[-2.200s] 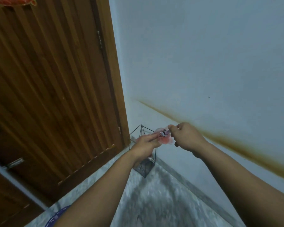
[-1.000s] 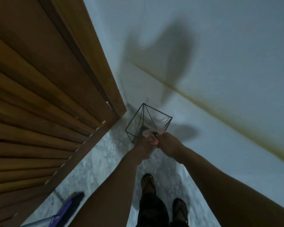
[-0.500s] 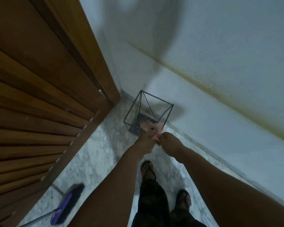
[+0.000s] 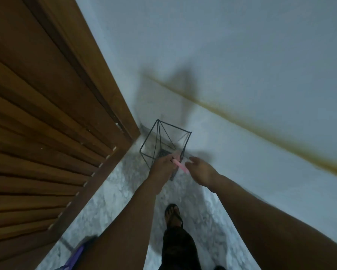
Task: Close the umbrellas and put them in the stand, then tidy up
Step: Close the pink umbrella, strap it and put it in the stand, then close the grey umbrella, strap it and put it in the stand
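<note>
1. umbrella (image 4: 180, 166): a slim pink rod, taken to be the handle end of a folded pink umbrella, is seen between the two hands, directly over the near rim of the stand; the rest of it is hidden behind the left hand, so how far it is already inside cannot be told.
2. the stand (image 4: 164, 141), a black wire frame, is set on the marble floor (image 4: 109, 207) in the corner where the wooden door (image 4: 47, 117) meets the white wall (image 4: 241, 55).
3. the left hand (image 4: 162, 168) is curled around the upper end of the pink rod and grips it, with the fingers reaching over the stand's near edge.
4. the right hand (image 4: 199, 171) is held just beside the lower end of the rod; its fingers look loosely bent, and whether the rod is touched or gripped by it cannot be told.
5. the long axis of the rod is tilted, running from upper left at the stand down to lower right toward the right hand.
6. the stand lies ahead of and just below both hands; the left hand is judged the nearer, so the lowering is likely to be guided by it.
7. a purple object (image 4: 74, 258) is seen on the floor at the lower left, possibly another umbrella.
</note>
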